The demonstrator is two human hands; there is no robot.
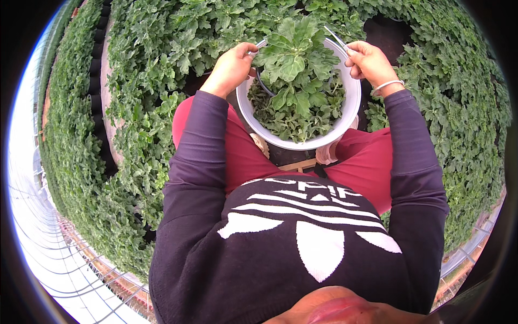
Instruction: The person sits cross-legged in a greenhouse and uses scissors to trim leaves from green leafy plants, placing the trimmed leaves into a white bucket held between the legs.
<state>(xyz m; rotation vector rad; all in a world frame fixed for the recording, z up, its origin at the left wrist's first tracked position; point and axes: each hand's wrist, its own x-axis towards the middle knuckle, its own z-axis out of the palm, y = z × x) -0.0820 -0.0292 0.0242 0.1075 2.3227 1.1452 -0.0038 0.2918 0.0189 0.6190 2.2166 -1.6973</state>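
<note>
Between my hands stands a white bucket with cut leafy shoots heaped inside. A large green leafy plant rises over its far part and hides the far rim. At the bucket's left rim my left hand is closed, thumb and fingers together, with a small shiny bit showing at the fingertips; what it grips is not clear. A dark curved strip runs beside those fingers. My right hand, by the right rim, pinches a thin silvery tool whose tip points up and left toward the plant.
Dense rows of similar leafy plants surround me on both sides and ahead. Dark pots line a path at left. My bent knees flank the bucket. A pale wooden piece lies below it, between my feet.
</note>
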